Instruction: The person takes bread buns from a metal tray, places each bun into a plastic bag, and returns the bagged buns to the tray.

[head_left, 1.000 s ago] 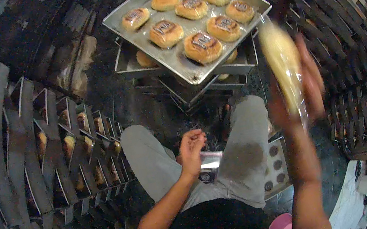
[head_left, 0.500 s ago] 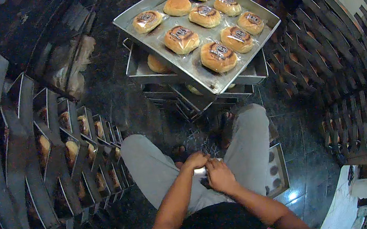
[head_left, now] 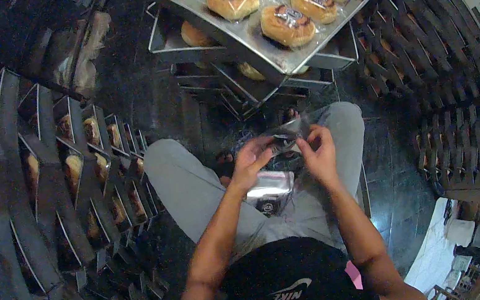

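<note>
Between my two hands a thin clear plastic bag is stretched over the gap of my knees. My left hand pinches one side of it and my right hand grips the other side with thumb and fingers. Below them, a stack of clear plastic bags with dark print lies in my lap. Ahead of my knees, a metal tray carries several round browned buns, most of them in clear wrapping with dark print. The tray's far edge is cut off.
Under that tray, more metal trays are piled crosswise, with buns inside. Tall piles of crossed trays stand on my left and right, close to my arms. A pale sheet lies at lower right.
My hands have risen from the stack in my lap, moving forward and apart, with a clear bag now between them. The view has tilted, so the top tray sits higher in it.
</note>
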Demonstrator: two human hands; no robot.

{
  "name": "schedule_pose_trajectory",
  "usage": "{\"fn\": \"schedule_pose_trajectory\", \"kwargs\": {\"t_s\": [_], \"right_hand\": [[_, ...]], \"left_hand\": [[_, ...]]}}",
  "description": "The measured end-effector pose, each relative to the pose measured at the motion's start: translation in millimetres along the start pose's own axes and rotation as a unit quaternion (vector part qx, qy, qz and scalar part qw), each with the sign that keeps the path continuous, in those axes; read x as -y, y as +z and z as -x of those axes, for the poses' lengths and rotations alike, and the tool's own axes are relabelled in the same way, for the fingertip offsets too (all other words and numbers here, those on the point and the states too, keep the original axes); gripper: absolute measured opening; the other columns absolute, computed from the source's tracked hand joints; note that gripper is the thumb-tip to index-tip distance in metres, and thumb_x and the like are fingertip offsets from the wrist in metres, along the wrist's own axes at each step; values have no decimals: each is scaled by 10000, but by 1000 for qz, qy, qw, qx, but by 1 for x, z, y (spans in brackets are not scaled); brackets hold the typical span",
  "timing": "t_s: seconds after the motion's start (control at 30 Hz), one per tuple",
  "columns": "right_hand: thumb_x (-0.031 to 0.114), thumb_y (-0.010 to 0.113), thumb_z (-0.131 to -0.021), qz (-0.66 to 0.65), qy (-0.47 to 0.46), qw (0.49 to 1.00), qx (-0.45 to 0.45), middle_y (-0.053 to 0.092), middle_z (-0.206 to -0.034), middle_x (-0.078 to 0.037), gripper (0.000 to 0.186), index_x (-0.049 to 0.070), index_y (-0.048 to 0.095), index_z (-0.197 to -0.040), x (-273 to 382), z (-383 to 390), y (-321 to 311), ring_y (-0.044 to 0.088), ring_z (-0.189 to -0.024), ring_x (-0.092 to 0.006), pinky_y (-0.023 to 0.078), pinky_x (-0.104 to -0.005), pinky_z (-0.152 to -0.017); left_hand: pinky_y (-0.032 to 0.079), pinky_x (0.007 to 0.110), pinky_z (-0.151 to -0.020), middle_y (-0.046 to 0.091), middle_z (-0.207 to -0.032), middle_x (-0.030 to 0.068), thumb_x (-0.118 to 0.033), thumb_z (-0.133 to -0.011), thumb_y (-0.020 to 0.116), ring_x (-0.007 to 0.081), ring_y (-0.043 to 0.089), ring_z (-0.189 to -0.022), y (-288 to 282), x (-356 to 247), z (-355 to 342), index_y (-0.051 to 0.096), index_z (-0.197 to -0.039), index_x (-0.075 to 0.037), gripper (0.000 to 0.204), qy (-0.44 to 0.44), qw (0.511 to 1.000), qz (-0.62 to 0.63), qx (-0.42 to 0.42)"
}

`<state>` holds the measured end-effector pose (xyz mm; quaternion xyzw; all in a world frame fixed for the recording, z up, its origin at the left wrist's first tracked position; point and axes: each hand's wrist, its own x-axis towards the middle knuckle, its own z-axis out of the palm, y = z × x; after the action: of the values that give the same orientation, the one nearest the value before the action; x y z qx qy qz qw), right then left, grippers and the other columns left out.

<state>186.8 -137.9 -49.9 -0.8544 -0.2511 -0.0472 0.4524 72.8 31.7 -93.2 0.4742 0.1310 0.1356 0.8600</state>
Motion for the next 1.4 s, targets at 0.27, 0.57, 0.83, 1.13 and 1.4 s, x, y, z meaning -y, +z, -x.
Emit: {"fn": "schedule_pose_trajectory", "kwargs": {"t_s": [0.27, 0.57, 0.83, 1.13, 1.4], "right_hand": [[129, 765, -879, -147, 138, 965, 166, 681, -735, -35, 161, -6, 699, -820, 109, -44, -35, 607, -682, -99, 471, -269, -634], [338, 657, -933, 83, -409, 894, 161, 654, -1193, -219, 445, 26, 599, -1245, 179, -361, 42, 630, -1110, -415, 482, -473, -985], [546, 709, -832, 250, -132, 932, 228, 676, -1210, -242, 733, -63, 633, -1232, 166, -508, 133, 662, -1120, -363, 506, -423, -969], [286, 896, -732, 15, -232, 948, 219, 701, -1077, -127, 706, -28, 560, -1268, 178, -450, 80, 694, -974, -204, 567, -339, -865], [276, 871, -771, -251, -138, 956, 68, 514, -1352, -208, 841, -1, 389, -1402, 162, -140, -78, 605, -1188, -343, 536, -475, -999]], "left_hand": [[524, 277, -749, 703, -942, 35, -249, -1007, 649, 115, 647, -827, 2, -40, 13, 664, -1003, -48, 202, 0, 954, -19, -298], [464, 284, -644, 662, -910, -21, -351, -1035, 588, 102, 621, -804, -45, -43, -13, 612, -1024, -136, 217, -113, 922, 209, -305], [428, 265, -560, 644, -848, -38, -330, -1021, 620, 88, 584, -702, -56, -26, -9, 616, -945, -154, 192, -169, 904, 213, -331], [490, 261, -595, 641, -853, -15, -354, -1048, 563, 108, 630, -735, -46, -42, -10, 594, -998, -139, 224, -147, 915, 203, -317], [488, 255, -576, 625, -800, 4, -409, -1054, 530, 101, 614, -695, -63, -98, 34, 598, -956, -104, 328, -28, 927, 126, -353]]}}
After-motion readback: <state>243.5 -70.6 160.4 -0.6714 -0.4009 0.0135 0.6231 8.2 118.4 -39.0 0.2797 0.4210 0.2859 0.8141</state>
